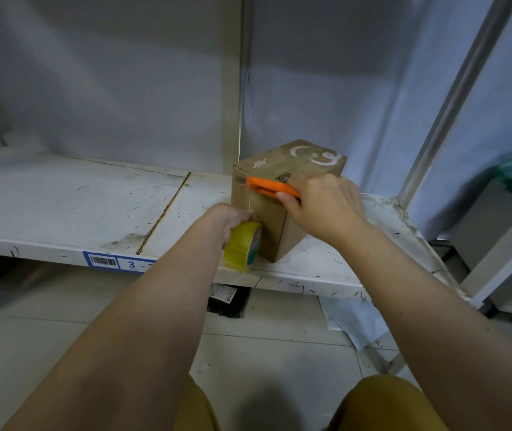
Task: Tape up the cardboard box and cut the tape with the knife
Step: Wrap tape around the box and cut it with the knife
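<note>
Cardboard box (282, 197) standing on the shelf (62, 197). Right hand (320, 206) gripping the orange knife (271, 188), lying along the box's top left edge, tip at the tape strip (thin, hard to see). Left hand (226, 222) clasping the tape roll (242, 245) just below, against the box's side.

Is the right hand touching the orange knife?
Touching. The head view shows the right hand closed around the orange knife handle, beside the cardboard box.

We see two bare forearms, no sleeves; left hand (228, 220) and right hand (323, 203) ungloved, no rings, no watch; mustard-yellow trousers (385, 402) at knees.
</note>
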A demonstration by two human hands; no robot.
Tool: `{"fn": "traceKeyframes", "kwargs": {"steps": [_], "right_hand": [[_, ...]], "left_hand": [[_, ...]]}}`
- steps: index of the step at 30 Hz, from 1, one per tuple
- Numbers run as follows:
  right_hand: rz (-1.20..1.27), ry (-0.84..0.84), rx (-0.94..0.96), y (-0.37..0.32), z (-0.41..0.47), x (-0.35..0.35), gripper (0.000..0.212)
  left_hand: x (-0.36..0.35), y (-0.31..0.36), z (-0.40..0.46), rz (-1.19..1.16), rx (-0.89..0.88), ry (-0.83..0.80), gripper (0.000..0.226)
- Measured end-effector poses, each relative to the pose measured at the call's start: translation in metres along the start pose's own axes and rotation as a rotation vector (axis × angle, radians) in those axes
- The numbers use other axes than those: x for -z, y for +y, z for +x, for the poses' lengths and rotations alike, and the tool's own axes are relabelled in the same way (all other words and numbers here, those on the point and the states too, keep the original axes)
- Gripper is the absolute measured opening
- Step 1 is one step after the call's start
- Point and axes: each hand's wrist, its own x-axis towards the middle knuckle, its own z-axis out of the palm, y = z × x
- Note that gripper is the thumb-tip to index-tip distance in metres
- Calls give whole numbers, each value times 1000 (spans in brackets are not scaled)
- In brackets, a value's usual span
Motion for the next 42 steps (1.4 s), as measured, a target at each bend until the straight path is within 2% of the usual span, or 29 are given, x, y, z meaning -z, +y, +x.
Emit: {"fn": "traceKeyframes", "kwargs": {"steps": [4, 21, 26, 29, 32, 37, 42], "right_hand": [[-87, -150, -7, -10, 0, 3, 39], [-139, -173, -88, -24, -5, 0, 35], [-121, -159, -93, -18, -9, -7, 36], [-102, -162, -102, -8, -12, -6, 36], [-98, -181, -112, 2, -16, -6, 35], [-97, -183, -136, 10, -19, -6, 37], [108, -135, -243, 15, -12, -7, 42]], "left_hand": [[-3, 2, -3, 22, -10, 5, 43], [-5, 4, 0, -25, -16, 86, 43], [-7, 2, 3, -61, -37, 58, 44], [-8, 0, 0, -85, -41, 33, 42], [-8, -5, 2, -140, -32, 35, 26], [-4, -14, -4, -226, 14, 68, 17], [-5, -10, -13, -207, -5, 63, 14]]}}
